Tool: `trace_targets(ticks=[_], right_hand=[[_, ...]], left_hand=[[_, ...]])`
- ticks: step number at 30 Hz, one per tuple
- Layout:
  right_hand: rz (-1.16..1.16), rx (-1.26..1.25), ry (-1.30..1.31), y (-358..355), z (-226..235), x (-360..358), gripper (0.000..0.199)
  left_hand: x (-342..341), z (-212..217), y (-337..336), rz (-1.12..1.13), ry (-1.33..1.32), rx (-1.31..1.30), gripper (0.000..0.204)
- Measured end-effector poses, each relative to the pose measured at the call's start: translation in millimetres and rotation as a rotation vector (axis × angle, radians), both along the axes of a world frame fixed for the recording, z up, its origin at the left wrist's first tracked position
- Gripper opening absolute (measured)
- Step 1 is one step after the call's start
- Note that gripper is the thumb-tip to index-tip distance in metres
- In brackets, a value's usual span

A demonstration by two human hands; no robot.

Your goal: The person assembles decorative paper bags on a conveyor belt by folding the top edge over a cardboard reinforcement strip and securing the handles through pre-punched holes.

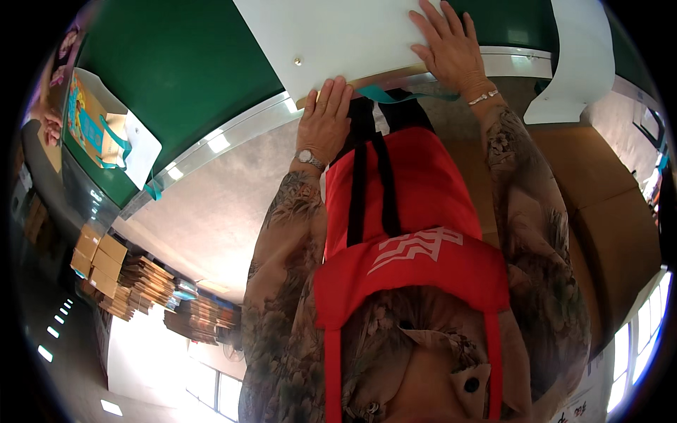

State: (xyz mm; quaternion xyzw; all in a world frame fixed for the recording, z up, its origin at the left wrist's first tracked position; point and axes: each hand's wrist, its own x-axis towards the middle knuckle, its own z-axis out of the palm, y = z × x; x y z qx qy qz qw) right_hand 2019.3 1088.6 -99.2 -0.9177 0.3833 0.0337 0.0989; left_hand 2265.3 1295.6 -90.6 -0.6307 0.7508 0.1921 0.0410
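Note:
A large white card sheet [331, 35] lies on the green work surface in front of me, with a small round metal-looking fitting near its left side. My left hand [326, 120] rests flat at the sheet's near edge, fingers stretched out side by side. Farther right, my right hand [451, 60] presses on the sheet with its fingers spread. Between my hands, a teal ribbon [405, 95] hangs at the near edge, beside a brownish strip along that edge. Neither hand grips anything.
At the left, a colourful carton-like bag [88, 127] with teal ribbon stands on the green surface [176, 56], near another person's hand [48, 123]. A curved white sheet [578, 63] overhangs the edge at right. Cardboard boxes [610, 211] stand right of me; stacked flat cardboard [148, 278] is at lower left.

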Motion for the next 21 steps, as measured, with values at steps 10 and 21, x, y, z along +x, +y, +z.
trace_targets(ticks=[10,21], right_hand=[[0.014,-0.183,-0.129,1.1,26.3,0.9,0.058],[0.397,0.084,-0.028,61.1,34.3,25.1,0.067]], left_hand=[[9.9,8.0,-3.0,0.044,0.006,-0.081,0.062],[23.6,12.5,-17.0,-0.039,0.051,-0.236,0.056]])
